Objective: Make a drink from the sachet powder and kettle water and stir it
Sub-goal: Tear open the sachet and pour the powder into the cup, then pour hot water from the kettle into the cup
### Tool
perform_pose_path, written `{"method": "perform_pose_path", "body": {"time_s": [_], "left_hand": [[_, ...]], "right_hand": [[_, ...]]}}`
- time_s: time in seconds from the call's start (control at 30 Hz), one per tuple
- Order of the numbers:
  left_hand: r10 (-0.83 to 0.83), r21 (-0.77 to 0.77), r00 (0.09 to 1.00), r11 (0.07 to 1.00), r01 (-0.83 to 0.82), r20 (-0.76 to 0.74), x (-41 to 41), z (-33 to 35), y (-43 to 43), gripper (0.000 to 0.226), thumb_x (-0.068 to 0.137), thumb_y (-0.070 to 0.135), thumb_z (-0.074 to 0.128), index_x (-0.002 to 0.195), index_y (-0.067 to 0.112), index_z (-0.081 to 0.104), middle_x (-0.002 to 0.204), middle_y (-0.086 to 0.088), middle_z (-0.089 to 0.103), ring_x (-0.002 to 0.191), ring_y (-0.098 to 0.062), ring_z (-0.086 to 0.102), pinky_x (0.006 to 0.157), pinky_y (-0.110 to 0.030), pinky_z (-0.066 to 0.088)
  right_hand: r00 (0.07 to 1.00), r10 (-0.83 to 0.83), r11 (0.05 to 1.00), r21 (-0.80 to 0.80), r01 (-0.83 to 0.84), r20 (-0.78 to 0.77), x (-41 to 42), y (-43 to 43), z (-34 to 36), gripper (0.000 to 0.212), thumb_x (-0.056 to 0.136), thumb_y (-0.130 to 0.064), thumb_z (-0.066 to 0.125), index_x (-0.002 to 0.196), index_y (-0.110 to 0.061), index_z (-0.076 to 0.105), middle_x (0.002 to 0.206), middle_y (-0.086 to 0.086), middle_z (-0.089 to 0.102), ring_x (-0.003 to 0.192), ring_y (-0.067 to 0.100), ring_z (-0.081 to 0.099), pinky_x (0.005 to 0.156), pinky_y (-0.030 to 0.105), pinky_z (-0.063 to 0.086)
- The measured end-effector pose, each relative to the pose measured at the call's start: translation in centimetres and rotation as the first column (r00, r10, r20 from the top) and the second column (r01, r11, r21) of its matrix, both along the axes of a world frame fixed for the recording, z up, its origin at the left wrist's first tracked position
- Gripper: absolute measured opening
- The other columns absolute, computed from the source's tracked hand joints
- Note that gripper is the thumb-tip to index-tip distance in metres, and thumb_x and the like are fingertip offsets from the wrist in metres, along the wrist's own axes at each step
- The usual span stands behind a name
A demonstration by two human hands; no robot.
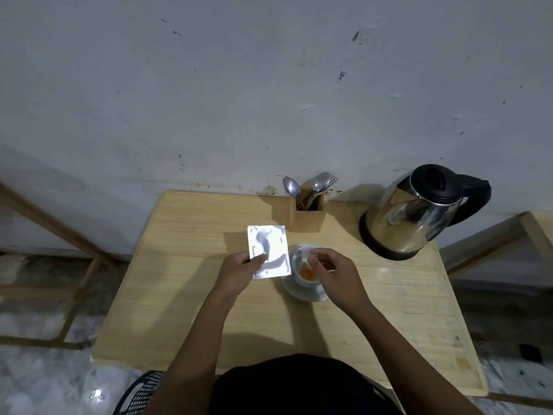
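1. the left hand point(239, 269) pinches the shiny sachet point(268, 251) by its corner, just left of the cup point(302, 266).
2. the right hand point(332, 272) is half curled over the cup; i cannot tell if it holds anything.
3. orange powder point(397, 274) sits in the cup.
4. the kettle point(416, 211) stands far right on the counter point(185, 295).

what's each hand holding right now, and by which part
The left hand pinches the silver sachet by its lower left corner. The right hand hovers over the cup; whether its fingers hold anything cannot be told.

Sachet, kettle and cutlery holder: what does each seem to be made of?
Sachet: shiny silver foil, probably; it glares and creases. Kettle: polished metal body, likely steel, mirroring the table; lid and handle matte black, seemingly plastic. Cutlery holder: pale, matte wood with visible grain.
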State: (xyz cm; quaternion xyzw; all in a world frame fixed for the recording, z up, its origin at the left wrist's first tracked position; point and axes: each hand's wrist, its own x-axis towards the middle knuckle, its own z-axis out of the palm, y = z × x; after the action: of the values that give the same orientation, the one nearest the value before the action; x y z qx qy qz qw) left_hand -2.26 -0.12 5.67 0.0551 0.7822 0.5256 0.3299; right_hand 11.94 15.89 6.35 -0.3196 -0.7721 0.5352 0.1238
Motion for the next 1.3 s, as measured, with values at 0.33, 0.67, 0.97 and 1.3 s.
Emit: {"method": "perform_pose_path", "body": {"time_s": [0.33,0.67,0.97,1.3], "left_hand": [[-0.160,-0.568,0.912,0.818,-0.092,-0.378,-0.5,-6.2,-1.1,0.047,0.082,0.035,0.068,0.121,0.011,0.057,0.112,-0.016,0.059,0.103,-0.036,0.055,0.078,-0.038,0.045],[-0.652,-0.773,0.639,0.619,0.140,-0.407,1.3,-7.9,-1.0,0.041,0.091,0.041,0.046,0.129,0.025,0.048,0.137,-0.008,0.041,0.117,-0.031,0.043,0.093,-0.044,0.038],[-0.400,-0.424,0.699,0.893,0.152,-0.593,2.2,-5.4,0.8,0.033,0.092,0.037,0.053,0.116,0.019,0.066,0.116,-0.002,0.064,0.108,-0.026,0.056,0.089,-0.040,0.044],[-0.194,-0.206,0.928,0.969,0.132,-0.317,4.6,-3.8,4.8,0.026,0.091,0.033,0.058,0.102,0.014,0.072,0.092,0.000,0.072,0.085,-0.016,0.065,0.071,-0.029,0.049]], "right_hand": [[0.984,-0.085,0.994,0.082,0.073,0.157,1.5,1.4,-1.8,0.017,0.093,-0.035,0.058,0.096,-0.026,0.073,0.100,-0.009,0.070,0.094,0.008,0.063,0.079,0.031,0.051],[0.947,-0.059,0.988,0.155,0.010,0.316,1.2,1.1,-2.7,0.042,0.091,-0.046,0.057,0.129,-0.028,0.054,0.133,-0.007,0.047,0.113,0.014,0.056,0.090,0.041,0.052],[0.983,-0.130,0.979,0.171,0.107,0.133,2.8,3.0,-1.7,0.003,0.089,-0.032,0.065,0.091,-0.031,0.068,0.104,-0.012,0.067,0.093,0.002,0.061,0.080,0.030,0.052],[0.915,-0.404,0.888,0.234,0.396,-0.014,7.5,9.3,2.6,0.026,0.090,-0.040,0.062,0.077,-0.020,0.072,0.086,-0.007,0.071,0.087,0.008,0.064,0.081,0.035,0.051]]}}
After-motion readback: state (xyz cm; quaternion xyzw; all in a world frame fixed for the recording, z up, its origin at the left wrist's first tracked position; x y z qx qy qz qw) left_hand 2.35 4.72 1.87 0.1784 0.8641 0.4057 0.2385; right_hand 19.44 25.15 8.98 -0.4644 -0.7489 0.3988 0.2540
